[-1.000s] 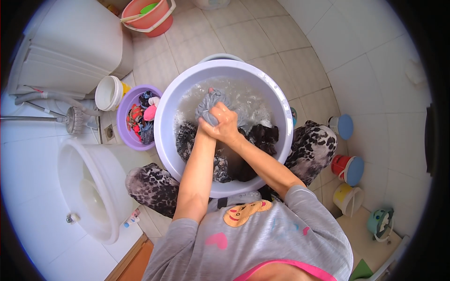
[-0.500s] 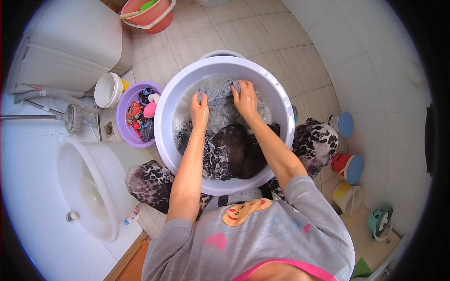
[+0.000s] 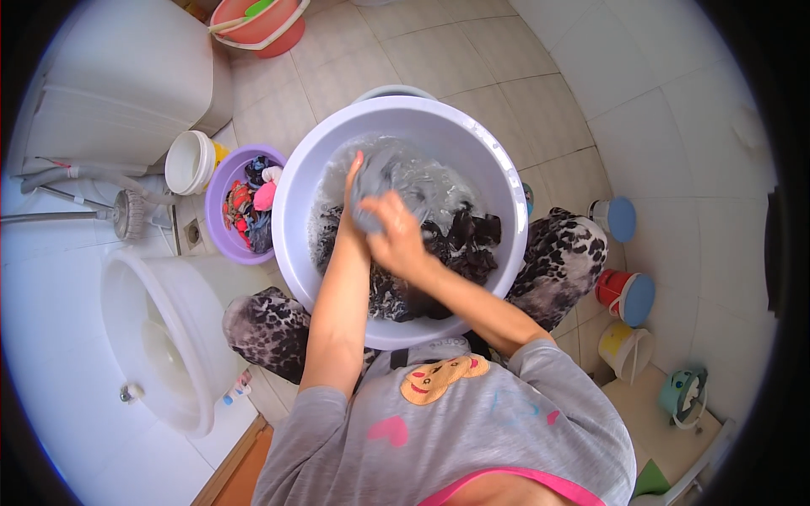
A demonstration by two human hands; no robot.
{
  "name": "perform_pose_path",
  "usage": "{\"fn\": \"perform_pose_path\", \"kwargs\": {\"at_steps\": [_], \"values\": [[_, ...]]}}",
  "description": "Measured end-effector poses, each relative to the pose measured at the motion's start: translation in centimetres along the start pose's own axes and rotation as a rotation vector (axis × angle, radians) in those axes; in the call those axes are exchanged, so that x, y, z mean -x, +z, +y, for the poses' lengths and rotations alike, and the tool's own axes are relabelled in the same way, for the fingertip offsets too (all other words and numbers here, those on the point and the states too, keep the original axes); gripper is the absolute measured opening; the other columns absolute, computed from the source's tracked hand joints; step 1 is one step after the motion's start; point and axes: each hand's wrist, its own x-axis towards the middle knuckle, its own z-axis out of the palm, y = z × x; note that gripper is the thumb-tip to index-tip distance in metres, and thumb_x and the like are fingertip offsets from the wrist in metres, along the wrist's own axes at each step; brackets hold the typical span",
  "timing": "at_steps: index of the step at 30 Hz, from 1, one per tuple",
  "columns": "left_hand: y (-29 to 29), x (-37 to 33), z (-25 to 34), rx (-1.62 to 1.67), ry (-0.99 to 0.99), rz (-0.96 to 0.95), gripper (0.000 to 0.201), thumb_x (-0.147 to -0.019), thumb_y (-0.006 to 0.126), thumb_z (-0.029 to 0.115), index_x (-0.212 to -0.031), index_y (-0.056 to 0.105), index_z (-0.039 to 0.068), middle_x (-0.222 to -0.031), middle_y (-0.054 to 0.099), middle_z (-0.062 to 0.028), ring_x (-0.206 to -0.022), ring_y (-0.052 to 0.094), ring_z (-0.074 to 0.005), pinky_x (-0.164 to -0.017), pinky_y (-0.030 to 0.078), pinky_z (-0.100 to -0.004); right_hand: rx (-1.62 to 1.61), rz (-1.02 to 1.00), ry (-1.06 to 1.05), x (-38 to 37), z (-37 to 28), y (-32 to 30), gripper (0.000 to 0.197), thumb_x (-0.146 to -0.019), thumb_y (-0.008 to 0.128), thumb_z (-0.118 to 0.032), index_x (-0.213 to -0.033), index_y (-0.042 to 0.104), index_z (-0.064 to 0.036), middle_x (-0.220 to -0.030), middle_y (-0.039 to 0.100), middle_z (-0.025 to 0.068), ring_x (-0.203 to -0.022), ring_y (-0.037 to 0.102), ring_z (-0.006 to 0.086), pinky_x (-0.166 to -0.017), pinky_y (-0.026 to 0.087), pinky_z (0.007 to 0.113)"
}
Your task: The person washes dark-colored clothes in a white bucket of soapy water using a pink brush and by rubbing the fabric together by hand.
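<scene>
A large pale lavender basin [image 3: 291, 181] stands between my knees, with sudsy water and wet laundry in it. Over the water I hold a wet grey cloth [image 3: 390, 173] with both hands. My left hand [image 3: 352, 190] is upright at the cloth's left side, its fingers partly covered by the fabric. My right hand [image 3: 396, 234], slightly blurred, is closed on a bunched part of the cloth against my left hand. Dark patterned clothes [image 3: 460, 244] lie soaked in the near half of the basin.
Left of the basin sits a small purple basin [image 3: 215, 211] of clothes, beside a white bucket [image 3: 190, 160] and a floor brush [image 3: 129, 215]. A white tub [image 3: 190, 337] is at the left. Several small buckets, one red [image 3: 614, 288], line the right wall. A pink bucket [image 3: 274, 38] stands far off.
My right hand has swung left and nearer, across to my left hand. The grey cloth, earlier stretched between both hands, is now bunched between them. More dark laundry shows at the right.
</scene>
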Motion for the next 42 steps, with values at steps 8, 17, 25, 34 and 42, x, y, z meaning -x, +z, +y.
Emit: {"fn": "perform_pose_path", "kwargs": {"at_steps": [8,17,25,34,42], "values": [[1.5,0.4,-3.2,0.104,0.024,-0.169,0.025,-0.081,0.047,0.029,-0.097,0.049,0.009,-0.090,0.054,-0.0063,-0.083,0.053,-0.0190,-0.075,0.043,-0.0316,0.414,0.291,0.145,-4.7,5.3,-1.3,0.021,-0.058,0.065,-0.026,-0.074,0.061,-0.0125,-0.086,0.050,0.0126,-0.067,0.055,0.0277,-0.054,0.045,0.035],[1.9,0.3,-3.2,-0.001,0.215,-0.331,0.018,-0.084,0.040,0.025,-0.079,0.051,0.011,-0.080,0.052,-0.0040,-0.075,0.051,-0.0153,-0.066,0.044,-0.0298,0.261,0.320,0.257,-4.2,5.9,-0.7,0.013,-0.060,0.059,-0.021,-0.056,0.053,-0.0100,-0.059,0.051,0.0103,-0.053,0.052,0.0267,-0.050,0.043,0.035],[0.2,-1.4,-2.9,0.024,0.062,0.117,0.030,-0.076,0.056,0.026,-0.093,0.052,0.002,-0.087,0.055,-0.0077,-0.078,0.055,-0.0176,-0.063,0.047,-0.0315,0.469,0.189,0.346,-4.0,11.1,-1.1,0.021,-0.064,0.060,-0.026,-0.068,0.058,-0.0065,-0.070,0.054,0.0116,-0.063,0.054,0.0306,-0.059,0.044,0.040],[-5.0,-1.6,-1.8,-1.794,0.708,0.478,0.061,-0.072,0.057,0.018,-0.126,0.030,0.005,-0.118,0.038,-0.0249,-0.107,0.040,-0.0389,-0.087,0.035,-0.0431,0.728,-0.340,-0.129,-1.7,10.5,-4.1,0.041,-0.068,0.063,-0.024,-0.107,0.051,-0.0226,-0.111,0.045,0.0065,-0.104,0.042,0.0265,-0.076,0.039,0.041],[-4.1,-1.3,-1.0,-0.172,0.258,0.040,0.054,-0.081,0.055,0.014,-0.126,0.025,0.009,-0.119,0.041,-0.0102,-0.105,0.044,-0.0222,-0.084,0.040,-0.0371,0.292,-0.179,0.600,-3.3,8.4,-1.7,0.038,-0.081,0.045,-0.037,-0.095,0.055,-0.0038,-0.079,0.057,0.0241,-0.084,0.055,0.0355,-0.072,0.043,0.043]]}}
